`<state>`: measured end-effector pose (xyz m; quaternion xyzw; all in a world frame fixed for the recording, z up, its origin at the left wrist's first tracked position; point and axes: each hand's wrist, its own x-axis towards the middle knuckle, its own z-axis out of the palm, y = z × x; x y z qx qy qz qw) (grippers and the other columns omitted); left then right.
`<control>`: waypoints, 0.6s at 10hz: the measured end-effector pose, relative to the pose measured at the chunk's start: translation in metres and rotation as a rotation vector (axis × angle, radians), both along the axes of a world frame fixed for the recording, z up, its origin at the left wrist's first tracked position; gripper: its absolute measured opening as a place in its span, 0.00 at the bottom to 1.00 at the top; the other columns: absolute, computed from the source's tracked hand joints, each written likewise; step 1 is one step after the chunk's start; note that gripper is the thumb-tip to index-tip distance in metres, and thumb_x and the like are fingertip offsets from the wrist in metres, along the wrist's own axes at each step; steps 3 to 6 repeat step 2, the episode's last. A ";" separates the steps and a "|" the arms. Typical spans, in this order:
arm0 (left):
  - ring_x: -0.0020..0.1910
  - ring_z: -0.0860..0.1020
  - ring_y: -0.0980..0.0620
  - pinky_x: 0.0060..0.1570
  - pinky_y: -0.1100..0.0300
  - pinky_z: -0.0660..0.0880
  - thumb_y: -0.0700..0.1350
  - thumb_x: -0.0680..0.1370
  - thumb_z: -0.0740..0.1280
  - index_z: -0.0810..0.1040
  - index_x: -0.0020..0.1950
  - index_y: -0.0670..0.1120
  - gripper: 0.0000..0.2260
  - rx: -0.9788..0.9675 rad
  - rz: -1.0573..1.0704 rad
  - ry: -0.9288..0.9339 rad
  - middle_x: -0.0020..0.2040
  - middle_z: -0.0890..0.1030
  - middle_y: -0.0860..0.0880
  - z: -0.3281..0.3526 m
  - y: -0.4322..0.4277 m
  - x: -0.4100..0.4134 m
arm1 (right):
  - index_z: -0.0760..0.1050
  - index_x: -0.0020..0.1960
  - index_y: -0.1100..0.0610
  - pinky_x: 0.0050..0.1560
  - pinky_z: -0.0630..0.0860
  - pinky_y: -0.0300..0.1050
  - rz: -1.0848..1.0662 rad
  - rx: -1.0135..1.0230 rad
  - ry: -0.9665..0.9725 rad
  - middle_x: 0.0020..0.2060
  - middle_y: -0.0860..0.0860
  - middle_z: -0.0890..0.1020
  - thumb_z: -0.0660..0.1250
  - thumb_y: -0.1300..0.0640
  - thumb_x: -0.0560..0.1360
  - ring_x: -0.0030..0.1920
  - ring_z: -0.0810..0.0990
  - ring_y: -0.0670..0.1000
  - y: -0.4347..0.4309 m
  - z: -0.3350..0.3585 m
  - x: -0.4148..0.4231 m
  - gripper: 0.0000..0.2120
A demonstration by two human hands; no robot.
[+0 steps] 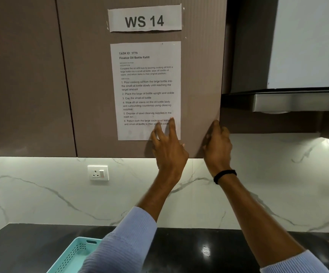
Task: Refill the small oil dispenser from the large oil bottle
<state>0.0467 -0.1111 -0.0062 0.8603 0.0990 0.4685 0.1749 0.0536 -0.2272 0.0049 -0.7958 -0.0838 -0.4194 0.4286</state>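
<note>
A person's two arms reach up from the near edge toward a brown wall cabinet door (199, 75) above a dark worktop (22, 243). The left hand (167, 146) lies flat against the door, its fingers (172, 127) straight and spread, holding nothing. Their tips cover the lower right corner of a printed task sheet (148, 91) taped to the door. The right hand (216, 142) is just to the right of it, its fingers curled round the door's right edge near the bottom corner, gripping it. A black band (225, 175) circles the right wrist. Both forearms are bare, with pale blue sleeves (124, 239) pushed back toward the elbows.

Where the small oil dispenser and the large oil bottle are cannot be told from this view; only their names appear, in the text on the sheet. Above the sheet a paper label (144, 18) reads "WS 14".

On the worktop at the near left sits a teal perforated basket (71, 255). The left sleeve hides much of its inside, so its contents cannot be told.

Behind the worktop is a white marble-patterned wall (41, 194) with a white socket (98, 173) below the cabinet. A steel and black range hood (287, 101) is at the upper right.
</note>
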 end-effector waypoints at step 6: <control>0.75 0.62 0.40 0.73 0.43 0.62 0.47 0.74 0.72 0.61 0.78 0.49 0.35 0.089 0.028 -0.204 0.76 0.66 0.42 0.006 0.035 -0.034 | 0.61 0.77 0.56 0.65 0.74 0.51 -0.130 -0.098 -0.038 0.74 0.59 0.66 0.63 0.56 0.81 0.66 0.74 0.59 0.020 0.010 -0.045 0.26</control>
